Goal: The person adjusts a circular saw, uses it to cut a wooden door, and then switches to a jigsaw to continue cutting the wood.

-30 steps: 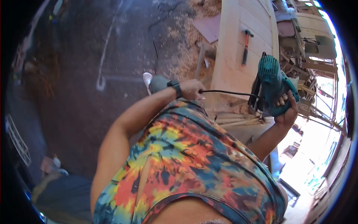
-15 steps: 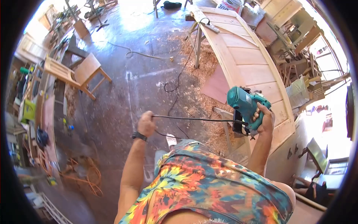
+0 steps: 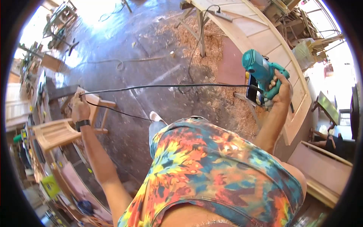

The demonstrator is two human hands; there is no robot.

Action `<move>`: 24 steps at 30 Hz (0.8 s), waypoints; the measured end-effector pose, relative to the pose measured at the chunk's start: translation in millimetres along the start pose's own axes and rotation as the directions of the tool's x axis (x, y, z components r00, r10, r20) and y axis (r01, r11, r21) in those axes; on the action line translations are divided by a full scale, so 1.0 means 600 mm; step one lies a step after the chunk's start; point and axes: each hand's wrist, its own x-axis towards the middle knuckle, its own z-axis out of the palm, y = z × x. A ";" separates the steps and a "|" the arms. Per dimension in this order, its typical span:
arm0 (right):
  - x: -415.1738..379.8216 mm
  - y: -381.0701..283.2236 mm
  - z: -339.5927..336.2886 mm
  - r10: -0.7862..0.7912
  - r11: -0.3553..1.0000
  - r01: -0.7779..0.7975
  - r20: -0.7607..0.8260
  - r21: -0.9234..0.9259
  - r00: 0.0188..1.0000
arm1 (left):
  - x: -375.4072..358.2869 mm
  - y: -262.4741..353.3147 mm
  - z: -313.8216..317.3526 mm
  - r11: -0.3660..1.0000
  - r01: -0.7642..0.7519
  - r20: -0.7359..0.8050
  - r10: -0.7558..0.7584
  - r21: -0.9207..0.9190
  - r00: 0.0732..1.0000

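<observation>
My right hand [image 3: 282, 90] is wrapped around the handle of a teal electric planer [image 3: 258, 68], held up at the right beside a wooden panelled door [image 3: 264, 41]. A black power cord [image 3: 162, 86] runs from the planer's rear across my front to my left hand [image 3: 80, 108]. That hand is closed on the cord, out at the far left, with the arm stretched. From there a second length of cord slopes back toward my foot. The planer's underside is largely hidden.
A wooden chair [image 3: 55, 133] stands just below my left hand. Shavings [image 3: 211, 49] cover the floor around a trestle leg [image 3: 201, 38] under the door. A power strip [image 3: 223, 15] lies on the door. A pale hose [image 3: 143, 59] crosses the floor.
My left hand has moved far out to the left, drawing out a longer stretch of cord. The planer has shifted slightly right and up. The view has turned and moved nearer the chair.
</observation>
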 end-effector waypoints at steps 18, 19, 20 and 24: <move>0.022 0.085 0.104 -0.125 0.967 0.194 -0.350 0.168 0.928 | 0.451 0.495 -0.020 0.421 -0.446 -0.208 0.500 -0.790 0.841; 0.032 0.088 0.136 -0.124 0.967 0.199 -0.385 0.162 0.915 | 0.485 0.486 0.003 0.385 -0.416 -0.185 0.511 -0.824 0.839; 0.051 0.085 0.167 -0.127 0.962 0.213 -0.406 0.173 0.905 | 0.519 0.478 0.030 0.350 -0.371 -0.140 0.537 -0.860 0.832; 0.098 -0.005 0.323 -0.023 0.974 0.124 -0.459 0.191 0.888 | 0.686 0.490 0.095 0.463 -0.353 -0.015 0.590 -0.813 0.807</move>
